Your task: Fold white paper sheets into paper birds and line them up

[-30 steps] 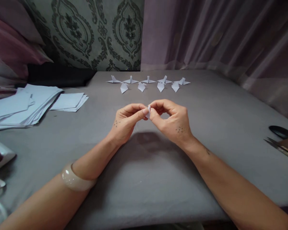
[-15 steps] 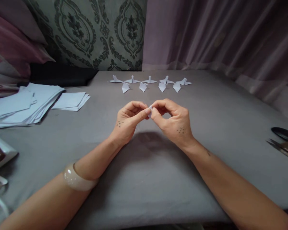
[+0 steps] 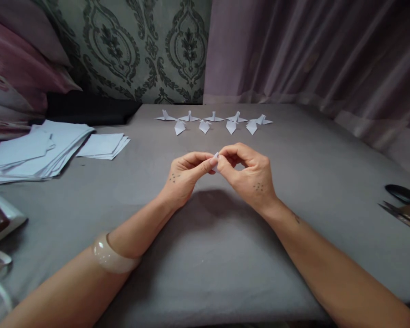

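Between my fingertips is a small piece of folded white paper, mostly hidden by my thumbs and fingers. My left hand pinches it from the left side, thumb on top. From the right, my right hand pinches the same paper between thumb and forefinger. Both hands are raised over the grey cloth, casting a shadow beneath. Beyond them stand several white folded-paper birds in two rows, among them a front one and a back one.
Stacked white paper sheets lie at the left, with a smaller pile of paper squares beside them. A white-edged device and a cable are at the near left. Scissors and a black object lie at the right edge.
My left fingers have shifted slightly on the paper, and a little more of its white tip shows above my thumbs. Both hands keep their pinch; the view has tilted slightly.
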Available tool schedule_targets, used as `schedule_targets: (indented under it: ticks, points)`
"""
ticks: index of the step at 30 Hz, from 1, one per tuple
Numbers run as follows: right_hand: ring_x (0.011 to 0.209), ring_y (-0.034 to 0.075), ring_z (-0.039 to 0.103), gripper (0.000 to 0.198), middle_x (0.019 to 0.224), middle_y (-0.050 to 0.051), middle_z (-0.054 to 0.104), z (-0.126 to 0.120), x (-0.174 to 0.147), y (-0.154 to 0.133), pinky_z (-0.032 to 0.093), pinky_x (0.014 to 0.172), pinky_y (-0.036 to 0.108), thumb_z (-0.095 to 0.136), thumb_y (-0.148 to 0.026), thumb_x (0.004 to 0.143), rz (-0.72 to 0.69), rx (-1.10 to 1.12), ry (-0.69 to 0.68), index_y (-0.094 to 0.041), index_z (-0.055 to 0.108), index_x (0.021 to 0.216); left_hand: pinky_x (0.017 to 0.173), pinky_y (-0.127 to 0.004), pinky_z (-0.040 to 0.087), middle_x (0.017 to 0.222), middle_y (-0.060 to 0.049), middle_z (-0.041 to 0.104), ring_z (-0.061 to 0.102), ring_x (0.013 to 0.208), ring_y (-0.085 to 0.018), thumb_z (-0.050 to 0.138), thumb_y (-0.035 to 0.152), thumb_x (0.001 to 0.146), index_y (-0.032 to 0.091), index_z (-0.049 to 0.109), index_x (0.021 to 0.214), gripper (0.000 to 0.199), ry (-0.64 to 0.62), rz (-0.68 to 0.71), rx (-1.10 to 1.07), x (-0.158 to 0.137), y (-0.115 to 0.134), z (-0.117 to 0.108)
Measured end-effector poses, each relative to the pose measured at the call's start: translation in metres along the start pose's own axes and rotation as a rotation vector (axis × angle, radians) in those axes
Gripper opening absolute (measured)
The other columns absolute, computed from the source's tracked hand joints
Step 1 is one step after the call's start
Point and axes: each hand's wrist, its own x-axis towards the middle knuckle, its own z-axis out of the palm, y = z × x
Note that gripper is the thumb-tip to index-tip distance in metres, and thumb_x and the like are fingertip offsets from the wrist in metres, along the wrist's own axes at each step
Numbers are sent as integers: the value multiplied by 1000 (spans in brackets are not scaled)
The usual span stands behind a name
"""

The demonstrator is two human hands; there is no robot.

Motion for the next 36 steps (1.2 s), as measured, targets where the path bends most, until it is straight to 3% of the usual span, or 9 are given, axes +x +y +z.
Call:
schedule_targets:
  ticks: [7,11,20,24,27,30,36]
  points:
    - [66,12,60,10,75,1,67,0,2,1,48,62,25,60,-25,81,117,184,-107,-17,65,81,69,-25,47,72,0,66,58,69,-11,74,26,71,17,72,75,10,71,30,26,0,-1,-1]
    - [66,12,59,13,73,1,66,2,3,5,47,62,24,63,-29,79,188,203,-101,-17,67,78,63,-22,43,70,0,65,55,65,-10,74,29,71,17,71,75,13,90,21,113,-1,0,-1]
    - [58,9,49,20,63,-2,58,-1,10,23,40,57,24,66,-34,74,434,357,-59,-15,65,70,57,-21,36,63,0,62,48,57,-8,70,39,74,15,71,73,24,-12,-144,259,-4,4,1]
    - [62,10,51,31,70,1,62,-1,10,25,40,58,25,61,-45,78,521,462,-91,-15,69,79,55,-20,34,60,1,60,45,54,-7,72,38,71,15,70,71,22,66,-181,230,-1,0,-2]
    - [68,12,55,38,75,4,65,-1,9,25,40,60,25,60,-52,77,584,451,-199,-16,71,81,55,-20,34,62,1,61,45,55,-7,73,38,69,16,70,72,23,132,-178,189,1,-3,-5]
    - [66,12,55,33,72,3,65,2,6,24,40,59,25,70,-47,69,588,418,-278,-16,71,80,54,-20,34,60,1,59,45,54,-7,73,41,69,15,70,70,26,166,-168,204,3,-2,-5]
    - [58,11,51,30,63,2,62,6,4,30,39,57,25,69,-44,68,655,468,-214,-15,71,75,50,-21,32,57,-1,55,46,52,-9,59,58,76,13,65,64,47,121,-245,159,3,-1,-4]
